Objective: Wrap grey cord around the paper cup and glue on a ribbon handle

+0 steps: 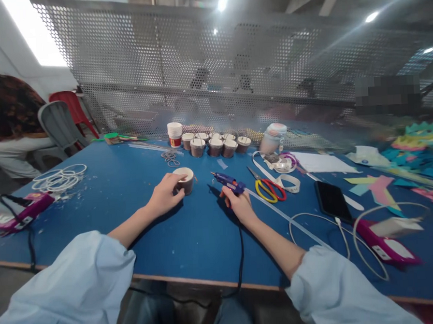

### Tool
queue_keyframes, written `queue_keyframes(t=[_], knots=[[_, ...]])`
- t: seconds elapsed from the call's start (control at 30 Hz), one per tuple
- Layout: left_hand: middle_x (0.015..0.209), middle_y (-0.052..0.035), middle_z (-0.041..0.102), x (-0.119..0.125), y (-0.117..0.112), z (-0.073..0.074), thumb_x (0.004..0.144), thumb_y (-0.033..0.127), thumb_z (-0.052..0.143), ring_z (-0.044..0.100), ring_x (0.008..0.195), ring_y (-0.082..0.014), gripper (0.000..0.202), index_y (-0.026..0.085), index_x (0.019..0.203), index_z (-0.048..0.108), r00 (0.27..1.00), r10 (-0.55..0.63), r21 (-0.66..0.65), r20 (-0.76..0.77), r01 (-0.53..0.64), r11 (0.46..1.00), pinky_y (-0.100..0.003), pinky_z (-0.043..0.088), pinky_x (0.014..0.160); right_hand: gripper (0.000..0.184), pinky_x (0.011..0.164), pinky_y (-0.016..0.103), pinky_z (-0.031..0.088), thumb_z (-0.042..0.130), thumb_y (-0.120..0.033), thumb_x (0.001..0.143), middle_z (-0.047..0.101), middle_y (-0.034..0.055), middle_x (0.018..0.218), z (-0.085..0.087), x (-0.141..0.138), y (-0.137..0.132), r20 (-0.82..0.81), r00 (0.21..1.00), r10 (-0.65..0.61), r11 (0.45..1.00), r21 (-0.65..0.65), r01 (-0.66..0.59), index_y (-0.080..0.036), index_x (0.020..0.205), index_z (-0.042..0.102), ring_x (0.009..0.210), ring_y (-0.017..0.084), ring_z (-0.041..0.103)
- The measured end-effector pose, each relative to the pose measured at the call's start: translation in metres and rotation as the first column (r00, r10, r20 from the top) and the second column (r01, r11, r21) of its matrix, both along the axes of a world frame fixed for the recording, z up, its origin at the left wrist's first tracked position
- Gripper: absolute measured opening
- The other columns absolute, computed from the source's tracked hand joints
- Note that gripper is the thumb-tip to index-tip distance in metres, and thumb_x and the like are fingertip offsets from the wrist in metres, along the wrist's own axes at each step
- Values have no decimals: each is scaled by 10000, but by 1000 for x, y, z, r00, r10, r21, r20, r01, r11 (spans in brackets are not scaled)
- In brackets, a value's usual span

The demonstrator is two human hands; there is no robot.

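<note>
My left hand [164,194] is wrapped around a small brown paper cup [185,179] that stands on the blue table [191,236]. To its right, my right hand [237,203] grips a blue hot glue gun [229,181], nozzle pointing left toward the cup, with a small gap between them. The gun's black cord [239,257] runs back over the table's near edge. A clear glue stick [277,209] sticks out behind the gun to the right.
Several brown cups [215,143] and a stack of white cups [175,133] stand at the back. Scissors [267,187], white tape, a black phone [332,200] with cable and coloured paper shapes lie right. White rings [59,178] and a pink box lie left. A seated person [7,120] is far left.
</note>
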State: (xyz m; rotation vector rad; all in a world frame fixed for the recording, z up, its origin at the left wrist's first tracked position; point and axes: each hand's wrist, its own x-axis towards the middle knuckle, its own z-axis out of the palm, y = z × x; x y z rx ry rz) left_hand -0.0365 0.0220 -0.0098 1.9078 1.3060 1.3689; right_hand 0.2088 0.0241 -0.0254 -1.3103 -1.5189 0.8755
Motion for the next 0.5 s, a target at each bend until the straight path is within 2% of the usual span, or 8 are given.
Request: queue_keyframes(t=[0.17,0.23,0.3,0.33,0.4,0.43,0.47,0.5], knots=[[1053,-88,649,-10,-3,6,643,186,667,519,1069,-261,267,224,905,699,993,115,122,29,-118,986,-321,434,832,381,492,258,364,511,-504,821,464,-46,411,-6,1,5,-2,1000,-7,1000,4,7,-191,623,599,421,119,452],[1019,-78,640,-5,-12,12,682,205,641,541,1017,-240,216,208,894,680,975,188,112,117,-201,973,-302,449,772,375,489,254,364,514,-495,822,464,-48,405,-8,1,8,-8,1000,-9,1000,7,9,-193,616,599,415,116,451],[915,-50,635,12,-30,21,728,227,609,575,866,-198,164,196,882,655,949,205,24,240,-217,976,-286,462,705,371,476,252,359,510,-484,826,463,-49,398,-9,1,10,-17,1000,-8,1000,7,8,-195,610,595,400,112,446],[859,-35,636,25,-43,26,742,240,606,577,787,-179,144,188,871,645,939,168,-44,300,-162,986,-281,467,674,371,466,251,354,506,-479,829,461,-49,393,-9,1,11,-21,1000,-6,1000,5,7,-195,607,593,390,111,440],[768,-19,641,59,-74,41,750,246,622,573,668,-152,129,179,859,635,933,-51,-167,356,117,979,-275,477,624,372,451,251,347,506,-473,828,457,-48,382,-10,1,12,-24,1000,0,1000,-1,0,-193,599,593,376,110,433],[768,-22,650,77,-90,49,754,239,628,588,667,-152,129,183,869,640,905,-222,-217,364,314,924,-273,489,616,371,448,251,347,510,-472,826,455,-48,377,-10,0,12,-23,1000,4,1000,-5,-4,-192,597,595,373,110,432],[790,-30,665,96,-103,58,771,241,624,611,696,-156,129,190,886,651,839,-398,-238,372,500,832,-272,504,635,372,447,250,350,512,-472,825,451,-48,373,-10,0,13,-20,1000,8,1000,-7,-8,-192,595,596,374,110,432],[836,-39,682,114,-115,68,775,238,637,631,746,-158,158,200,925,668,729,-579,-230,364,673,703,-273,520,695,371,450,249,356,511,-471,826,448,-48,373,-11,0,13,-17,1000,11,1000,-8,-11,-192,596,596,378,111,436]])
